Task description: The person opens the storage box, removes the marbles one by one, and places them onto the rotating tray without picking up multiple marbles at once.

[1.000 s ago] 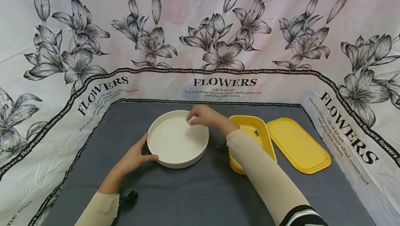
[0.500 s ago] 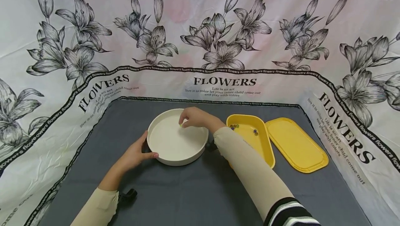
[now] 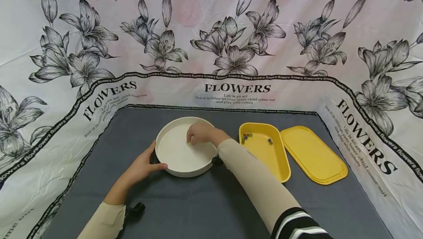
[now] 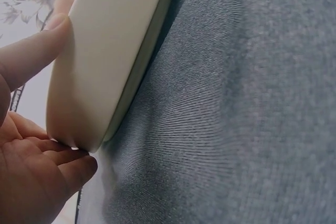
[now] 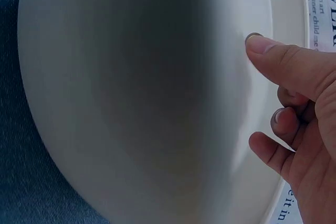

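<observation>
A round, cream-white tray (image 3: 178, 154) with an upright wall lies on the grey cloth. My left hand (image 3: 143, 166) grips its near left side, thumb against the outside of the wall. The left wrist view shows the fingers (image 4: 79, 170) curled at the wall's lower edge. Above the tray's floor, my right hand (image 3: 203, 133) pinches a tiny yellowish marble (image 3: 191, 143), mostly hidden by the fingertips. In the right wrist view the thumb (image 5: 286, 61) points over the tray and the other fingers are bent.
Right of the tray stands a yellow box (image 3: 264, 153) holding several small coloured marbles (image 3: 246, 136) in its far left corner and a couple more (image 3: 270, 141) near its right wall. Its yellow lid (image 3: 315, 154) lies flat beside it. A flower-printed cloth (image 3: 231, 48) rises behind.
My right hand has moved left and lower, from the tray's far right rim toward its middle, keeping its pinch. More of the yellow box shows. The left hand keeps its hold.
</observation>
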Action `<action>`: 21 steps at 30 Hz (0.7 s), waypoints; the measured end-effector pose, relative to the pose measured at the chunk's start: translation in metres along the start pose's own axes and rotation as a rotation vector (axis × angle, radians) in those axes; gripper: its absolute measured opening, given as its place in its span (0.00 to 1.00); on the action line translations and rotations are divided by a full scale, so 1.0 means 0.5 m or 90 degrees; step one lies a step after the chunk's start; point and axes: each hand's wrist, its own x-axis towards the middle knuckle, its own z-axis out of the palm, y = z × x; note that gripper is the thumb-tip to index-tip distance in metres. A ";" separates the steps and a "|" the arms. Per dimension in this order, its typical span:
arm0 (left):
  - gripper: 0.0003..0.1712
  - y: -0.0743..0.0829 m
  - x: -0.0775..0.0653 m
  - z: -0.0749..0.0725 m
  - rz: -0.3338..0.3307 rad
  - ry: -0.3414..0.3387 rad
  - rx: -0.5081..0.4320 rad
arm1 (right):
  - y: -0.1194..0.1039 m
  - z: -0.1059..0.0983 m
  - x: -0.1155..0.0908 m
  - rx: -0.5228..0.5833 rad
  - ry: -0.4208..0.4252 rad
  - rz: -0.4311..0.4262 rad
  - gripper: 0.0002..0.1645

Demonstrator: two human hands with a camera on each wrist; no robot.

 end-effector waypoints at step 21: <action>0.70 -0.009 0.005 0.007 -0.006 -0.004 0.003 | 0.048 -0.071 -0.127 0.053 0.104 -0.034 0.14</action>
